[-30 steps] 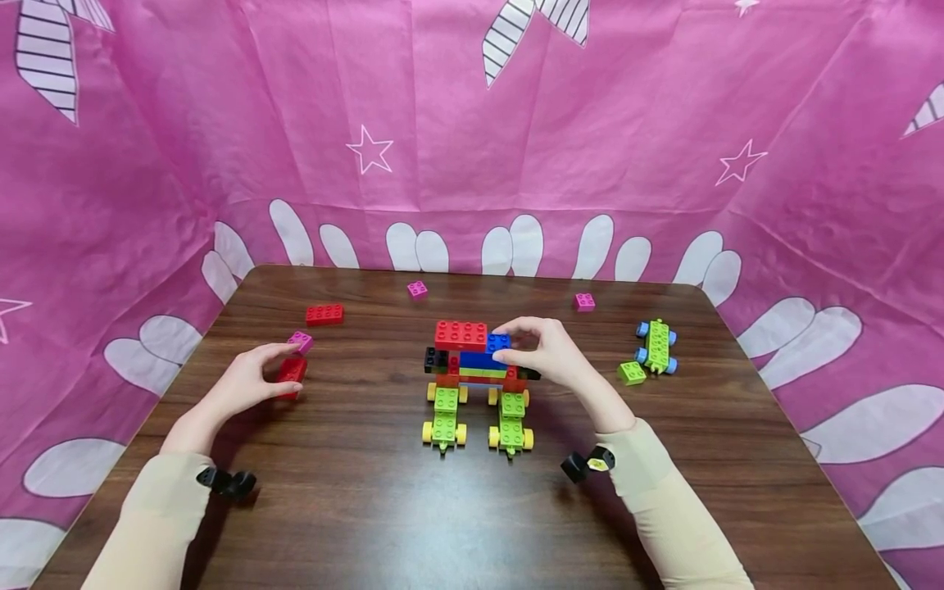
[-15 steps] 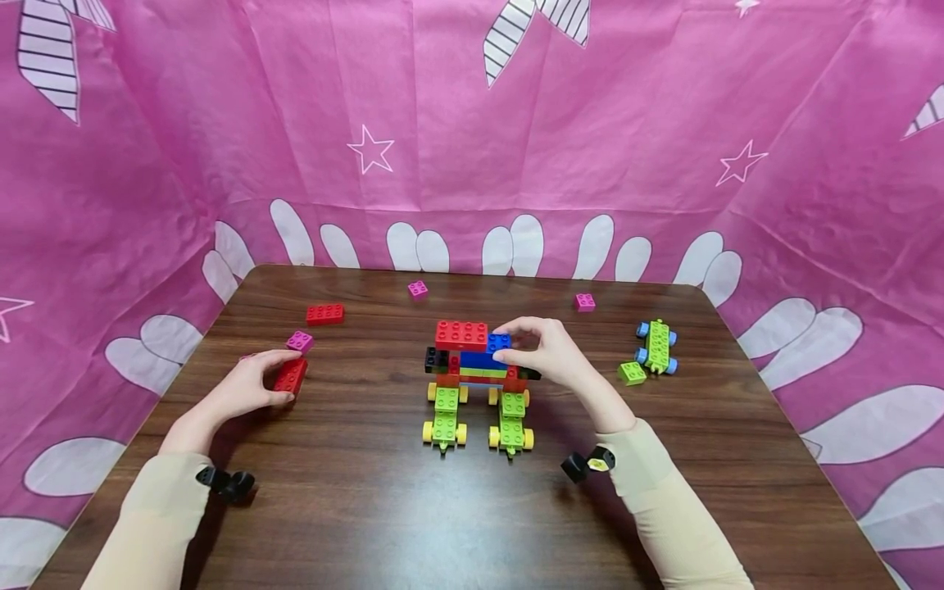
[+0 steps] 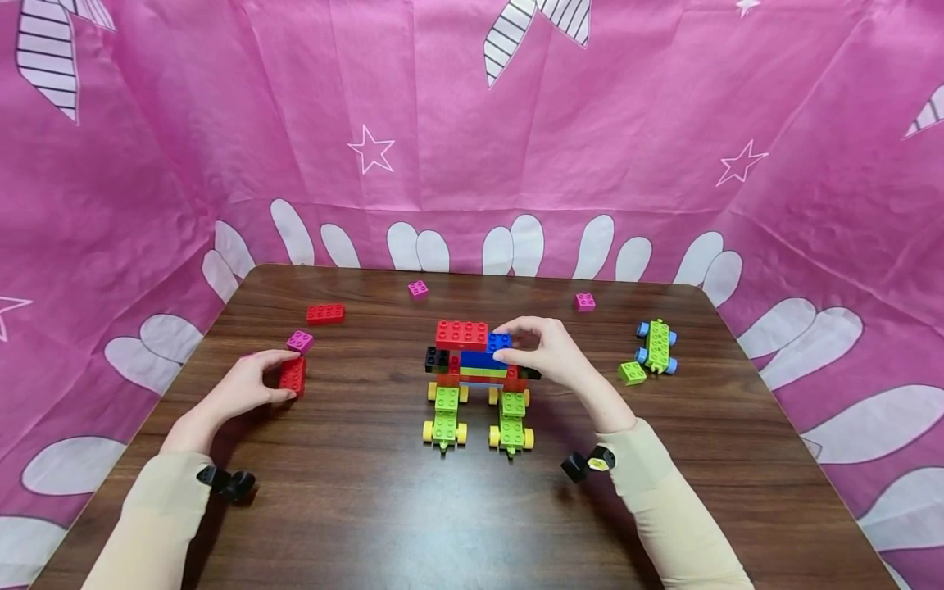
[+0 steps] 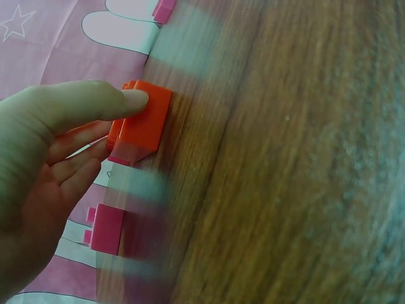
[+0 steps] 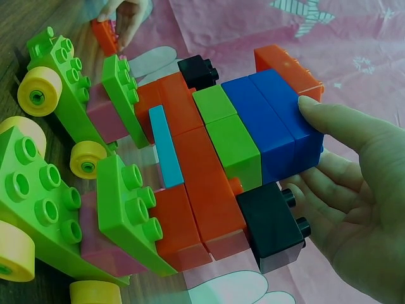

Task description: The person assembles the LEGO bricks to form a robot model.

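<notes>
My left hand (image 3: 247,381) pinches a red building brick (image 3: 292,376) at the table's left side. In the left wrist view the thumb lies against one long side of this red brick (image 4: 147,120), and the fingers are behind it. My right hand (image 3: 544,351) grips the blue bricks (image 3: 481,360) at the upper right of a built figure. Its thumb presses their near face in the right wrist view. The figure stands on two green wheeled bases (image 3: 445,426) with yellow wheels. Above them are red, lime and black bricks, and a red brick (image 3: 460,333) tops it on the left.
A pink brick (image 3: 300,341) lies just behind the held red brick. Farther back are another red brick (image 3: 325,314) and a second pink brick (image 3: 418,289). Toward the right are a third pink brick (image 3: 585,302), a lime brick (image 3: 631,373) and a green base with blue wheels (image 3: 657,346).
My left fingers have drawn back slightly to the left, the thumb shifting to the red brick's near end. The red brick has turned a little. My right hand and the figure stay put.
</notes>
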Motion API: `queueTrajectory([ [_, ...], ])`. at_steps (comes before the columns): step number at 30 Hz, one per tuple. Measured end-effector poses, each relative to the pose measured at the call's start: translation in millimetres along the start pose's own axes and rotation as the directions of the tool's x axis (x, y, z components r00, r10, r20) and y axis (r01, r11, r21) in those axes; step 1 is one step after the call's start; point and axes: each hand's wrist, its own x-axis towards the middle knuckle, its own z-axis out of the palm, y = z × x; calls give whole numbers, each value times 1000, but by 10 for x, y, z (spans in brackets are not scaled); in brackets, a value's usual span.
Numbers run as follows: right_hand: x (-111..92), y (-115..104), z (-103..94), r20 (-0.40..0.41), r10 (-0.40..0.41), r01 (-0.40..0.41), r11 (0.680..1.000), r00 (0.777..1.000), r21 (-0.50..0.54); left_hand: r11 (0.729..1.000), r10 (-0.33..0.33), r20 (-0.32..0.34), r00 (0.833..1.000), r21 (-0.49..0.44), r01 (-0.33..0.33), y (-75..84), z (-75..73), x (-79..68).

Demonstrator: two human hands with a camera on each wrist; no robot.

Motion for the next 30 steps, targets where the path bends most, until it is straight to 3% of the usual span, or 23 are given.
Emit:
queueTrajectory([
  [9, 7, 15, -1, 4, -4, 3, 1000, 1000, 5, 1000, -2, -16, 1000, -5, 2, -3, 31, 27],
  [14, 7, 17, 0, 4, -8, 8, 1000, 1000, 4, 1000, -13, 6, 1000, -20, 13, 13, 36, 31],
  [20, 12, 20, -1, 9, 1, -1, 1000, 1000, 13, 999, 38, 4, 999, -7, -38, 48, -13, 42],
  [30, 7, 15, -5, 8, 1, -1, 1000, 1000, 11, 997, 81, 151, 985, -14, -80, 79, -92, 50],
])
